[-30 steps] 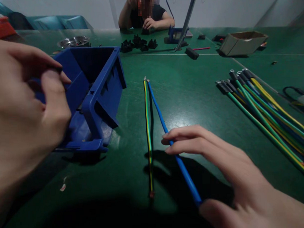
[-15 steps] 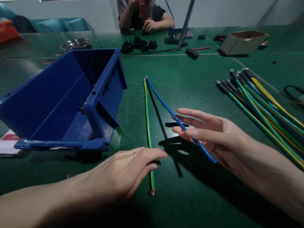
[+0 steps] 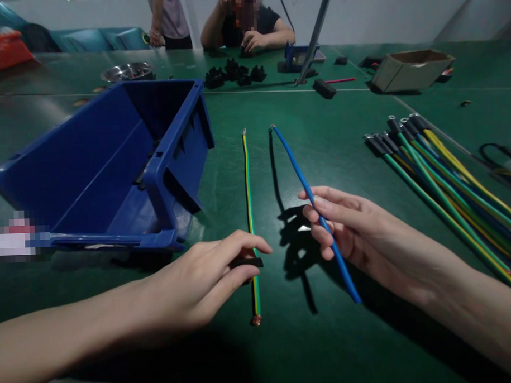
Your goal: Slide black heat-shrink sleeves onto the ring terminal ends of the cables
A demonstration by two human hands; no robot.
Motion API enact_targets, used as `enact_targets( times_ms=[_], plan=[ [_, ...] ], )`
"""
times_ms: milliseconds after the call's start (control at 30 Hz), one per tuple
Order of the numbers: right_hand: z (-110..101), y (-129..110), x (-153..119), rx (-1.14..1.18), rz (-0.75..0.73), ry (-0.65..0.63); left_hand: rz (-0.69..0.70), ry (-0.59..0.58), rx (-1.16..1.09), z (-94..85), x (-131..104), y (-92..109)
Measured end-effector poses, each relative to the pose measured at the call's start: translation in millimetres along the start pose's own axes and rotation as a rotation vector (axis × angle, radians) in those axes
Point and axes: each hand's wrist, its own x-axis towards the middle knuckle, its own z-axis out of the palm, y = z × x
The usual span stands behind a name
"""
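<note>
A blue cable [image 3: 297, 169] with a small metal lug at its far end slants across in front of me. My right hand [image 3: 344, 222] grips it between thumb and fingers, its near end sticking out below the hand. My left hand [image 3: 225, 271] hovers over a green-and-yellow cable [image 3: 247, 186], holding a short black sleeve [image 3: 252, 262] between thumb and fingers. That striped cable lies straight on the table, with a metal lug at its far end and bare copper strands at its near end. The left fingers hide part of it.
A blue plastic bin [image 3: 156, 239] with dark pieces inside stands at left. Several sleeved cables [image 3: 447, 168] lie bundled at right. Farther back are black parts [image 3: 234, 72], a metal bowl [image 3: 128, 71], a cardboard box [image 3: 410, 71], and a seated person [image 3: 250, 29] across the table.
The blue cable's lug end has moved right, away from the striped cable's lug. My right fingers have closed further around it. My left fingers have lifted, showing the black sleeve.
</note>
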Motion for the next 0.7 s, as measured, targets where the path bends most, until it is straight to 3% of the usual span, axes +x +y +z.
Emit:
enact_targets(
  times_ms=[167,367,700],
  plan=[
    [5,-1,0,0.162,0.080,-0.018,0.058,-0.043,0.045,-3.7,-1,-3],
    [6,1,-2,0.225,0.056,-0.045,0.107,-0.052,0.105,-4.6,-2,-2],
    [5,-18,-16,0.213,-0.157,0.061,0.100,-0.074,0.135,-6.2,-2,1]
  ],
)
